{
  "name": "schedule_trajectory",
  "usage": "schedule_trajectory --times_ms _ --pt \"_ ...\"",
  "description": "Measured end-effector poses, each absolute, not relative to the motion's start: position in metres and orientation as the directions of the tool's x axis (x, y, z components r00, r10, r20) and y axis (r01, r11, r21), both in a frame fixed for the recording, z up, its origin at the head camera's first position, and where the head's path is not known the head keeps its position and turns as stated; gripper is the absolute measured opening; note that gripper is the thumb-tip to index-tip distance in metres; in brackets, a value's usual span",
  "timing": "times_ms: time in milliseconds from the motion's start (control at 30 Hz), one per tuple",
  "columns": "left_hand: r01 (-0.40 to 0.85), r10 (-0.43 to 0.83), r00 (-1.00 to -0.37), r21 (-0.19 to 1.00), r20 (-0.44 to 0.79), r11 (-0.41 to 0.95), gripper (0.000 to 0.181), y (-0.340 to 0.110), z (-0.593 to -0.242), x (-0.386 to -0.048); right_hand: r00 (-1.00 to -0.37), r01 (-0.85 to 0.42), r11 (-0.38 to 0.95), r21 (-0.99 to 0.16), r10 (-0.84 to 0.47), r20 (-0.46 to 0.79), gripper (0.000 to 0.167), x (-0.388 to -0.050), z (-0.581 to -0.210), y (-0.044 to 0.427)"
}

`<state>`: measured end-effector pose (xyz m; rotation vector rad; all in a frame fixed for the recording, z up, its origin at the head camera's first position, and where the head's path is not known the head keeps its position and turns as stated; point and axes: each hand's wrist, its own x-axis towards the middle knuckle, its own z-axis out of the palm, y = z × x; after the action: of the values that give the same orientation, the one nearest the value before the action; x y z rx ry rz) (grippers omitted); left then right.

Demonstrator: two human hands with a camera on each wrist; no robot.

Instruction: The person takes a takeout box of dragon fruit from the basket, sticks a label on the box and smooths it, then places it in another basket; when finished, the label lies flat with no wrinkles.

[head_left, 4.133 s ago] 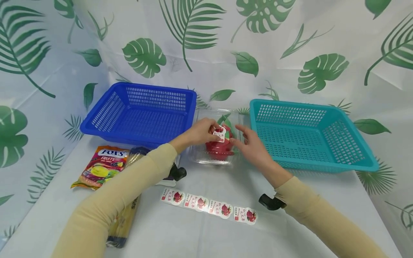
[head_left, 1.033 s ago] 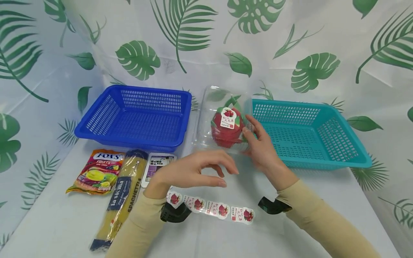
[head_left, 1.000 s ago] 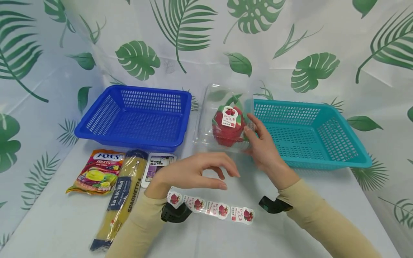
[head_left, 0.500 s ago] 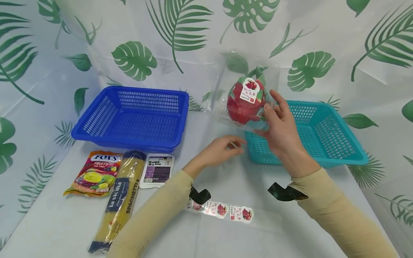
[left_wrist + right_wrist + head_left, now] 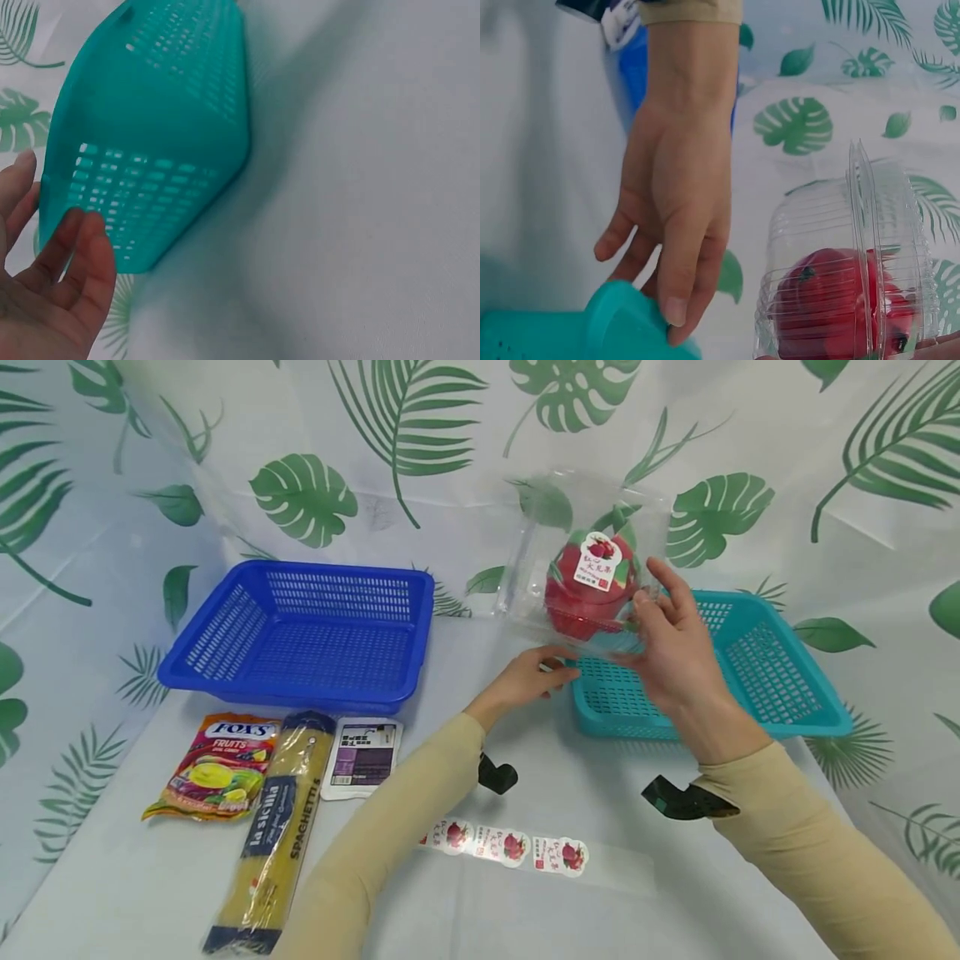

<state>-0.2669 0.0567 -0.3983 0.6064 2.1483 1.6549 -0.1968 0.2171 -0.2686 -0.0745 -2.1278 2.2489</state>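
Note:
My right hand (image 5: pixel 678 647) grips the right side of a clear plastic clamshell box (image 5: pixel 525 577), held raised and tilted above the table. Inside the box is a red dragon fruit (image 5: pixel 581 610) with green leaf tips. A white label (image 5: pixel 597 562) with a picture of the fruit sits over it. My left hand (image 5: pixel 525 677) is at the left end of the teal basket (image 5: pixel 750 731), with fingers loosely bent and spread. Its fingertips overlap the basket's rim in the right wrist view, where the box (image 5: pixel 810 217) appears beside that hand (image 5: pixel 682 180).
A blue basket (image 5: pixel 300 689) stands at the back left. Before it lie a candy bag (image 5: pixel 217 768), a spaghetti pack (image 5: pixel 273 835) and a white-and-purple packet (image 5: pixel 363 756). A strip of fruit stickers (image 5: pixel 506 847) lies on the front of the table, partly behind the left sleeve.
The label went onto the box, and my right hand lifted the box up and to the right. My left hand moved from the label, back over the table, then forward to the teal basket.

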Motion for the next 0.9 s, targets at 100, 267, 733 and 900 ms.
schedule_trajectory --times_ms 100,267,733,900 --pt "0.123 0.516 -0.856 0.958 -0.028 0.257 0.043 0.059 -0.398 -0.267 -0.998 0.013 -0.04 -0.999 0.068 -0.016 0.059 -0.199 -0.27 0.221" --pt "0.195 0.494 -0.869 0.932 0.021 0.304 0.042 0.063 -0.396 -0.267 -0.997 0.043 -0.028 -0.999 0.065 -0.044 0.061 -0.202 -0.272 0.233" --pt "0.314 0.451 -0.888 0.832 0.087 0.457 0.036 0.067 -0.389 -0.262 -0.988 0.108 0.016 -0.994 0.117 -0.105 0.064 -0.204 -0.273 0.271" --pt "0.276 0.468 -0.882 0.858 0.047 0.434 0.038 0.066 -0.388 -0.263 -0.986 0.125 0.033 -0.992 0.115 -0.121 0.066 -0.208 -0.275 0.287"
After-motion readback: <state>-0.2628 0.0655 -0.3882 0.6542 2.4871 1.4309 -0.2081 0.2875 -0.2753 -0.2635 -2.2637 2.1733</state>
